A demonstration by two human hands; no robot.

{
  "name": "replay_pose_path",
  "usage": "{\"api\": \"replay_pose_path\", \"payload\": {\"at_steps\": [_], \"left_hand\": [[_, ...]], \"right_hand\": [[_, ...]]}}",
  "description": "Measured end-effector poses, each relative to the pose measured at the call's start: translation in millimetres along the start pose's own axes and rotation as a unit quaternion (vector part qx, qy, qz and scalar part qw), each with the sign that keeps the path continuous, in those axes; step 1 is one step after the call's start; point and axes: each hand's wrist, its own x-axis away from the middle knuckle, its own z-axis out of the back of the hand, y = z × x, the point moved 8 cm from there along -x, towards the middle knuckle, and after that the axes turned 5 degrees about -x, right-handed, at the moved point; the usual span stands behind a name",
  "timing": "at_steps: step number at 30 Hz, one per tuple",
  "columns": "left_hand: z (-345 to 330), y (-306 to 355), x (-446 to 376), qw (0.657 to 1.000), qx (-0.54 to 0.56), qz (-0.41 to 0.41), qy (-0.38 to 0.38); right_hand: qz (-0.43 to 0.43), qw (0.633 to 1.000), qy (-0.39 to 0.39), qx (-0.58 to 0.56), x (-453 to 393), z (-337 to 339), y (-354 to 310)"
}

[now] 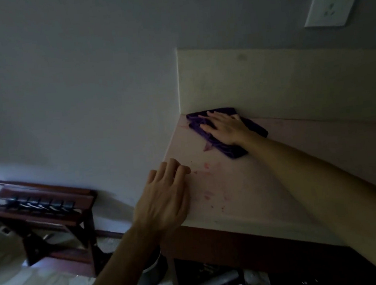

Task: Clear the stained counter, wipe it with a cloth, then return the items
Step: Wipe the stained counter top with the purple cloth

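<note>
Wiping step was in hand. Your right hand (224,129) pressed flat, fingers straight, on the folded purple cloth (249,125) at the pale bench's (276,180) back corner. Your left hand (164,199) rested open nearer you, beside red stains (206,171); the next stroke should draw the cloth toward them.

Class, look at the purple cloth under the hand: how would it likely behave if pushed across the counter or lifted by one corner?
The purple cloth lies folded in soft layers, so it would probably droop if lifted by a corner. Pressed flat under the right hand, it should slide along the counter rather than roll. It looks light and unlikely to break.
</note>
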Motion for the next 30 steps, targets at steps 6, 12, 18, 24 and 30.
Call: {"api": "replay_pose_path", "payload": {"at_steps": [6,12,18,24,30], "left_hand": [[6.7,1.0,1.3,0.999,0.014,0.015,0.030],[16.1,-5.3,7.6,0.990,0.092,0.086,0.068],[14.8,-12.1,35.5,0.986,0.118,0.083,0.084],[12.6,-29.2,33.3,0.988,0.121,0.074,0.066],[-0.3,-40.1,37.5,0.993,0.107,0.037,0.028]], "right_hand": [[0.002,1.000,-0.016,-0.009,30.4,-2.0,-24.1],[0.113,0.993,0.005,-0.028,171.4,-12.1,-95.7],[0.148,0.988,0.009,-0.035,228.1,-17.6,-117.0],[0.156,0.987,-0.010,-0.036,159.7,-13.3,-106.7],[0.097,0.995,-0.001,-0.025,12.5,-13.5,-86.0]]}}
